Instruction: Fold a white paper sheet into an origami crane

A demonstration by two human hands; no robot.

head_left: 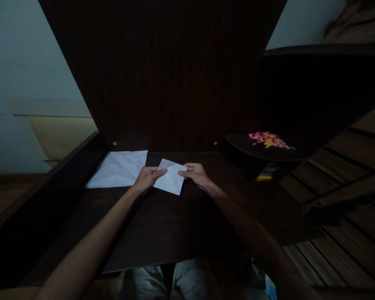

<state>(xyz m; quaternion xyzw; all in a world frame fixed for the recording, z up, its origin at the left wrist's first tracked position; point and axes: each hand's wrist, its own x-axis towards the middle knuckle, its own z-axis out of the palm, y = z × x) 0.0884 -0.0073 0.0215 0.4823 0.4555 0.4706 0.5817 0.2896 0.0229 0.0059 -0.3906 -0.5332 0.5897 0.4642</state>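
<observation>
A small square of folded white paper is held above the dark desk, between my two hands. My left hand pinches its left edge, thumb on top and fingers beneath. On the opposite edge my right hand grips it the same way, with the fingers mostly hidden behind the paper. Faint creases run across its face. To the left of my left hand, larger creased white sheets lie flat on the desk.
The dark wooden desk has a raised side board on the left and a tall back panel. On a rounded shelf at the right sits a pile of small colourful pieces. Below it is a rainbow-striped item.
</observation>
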